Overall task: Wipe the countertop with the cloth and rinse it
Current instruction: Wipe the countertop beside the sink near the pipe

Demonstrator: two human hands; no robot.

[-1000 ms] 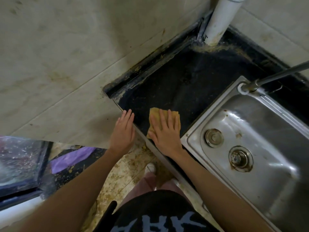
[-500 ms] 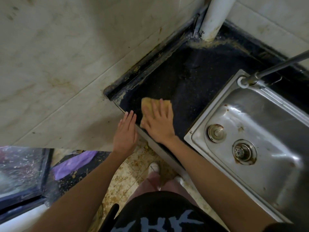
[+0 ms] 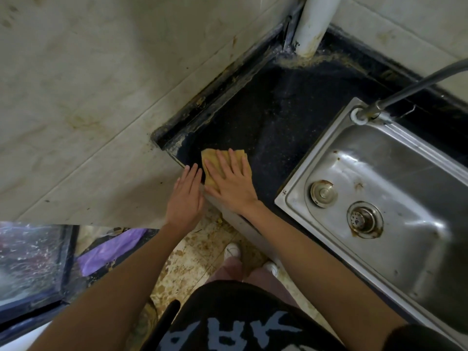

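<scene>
A yellow cloth point(image 3: 210, 157) lies flat on the dark speckled countertop point(image 3: 273, 117), near its front left corner. My right hand point(image 3: 231, 181) presses flat on the cloth with fingers spread, covering most of it. My left hand point(image 3: 186, 198) sits just left of it at the counter's front edge, flat with fingers together, holding nothing. A steel sink point(image 3: 379, 198) is set into the counter to the right, with a drain point(image 3: 363, 219) and a plug point(image 3: 323, 193) in its basin.
A white pipe point(image 3: 316, 21) stands in the back corner with grime at its base. A metal tap point(image 3: 410, 89) reaches over the sink's back rim. Tiled walls close the left and back. Below are a stained floor, my feet and a purple bag point(image 3: 111, 249).
My right hand has slid the cloth to the left and toward the counter's front left corner. The left hand has stayed at the front edge, now nearly touching the right.
</scene>
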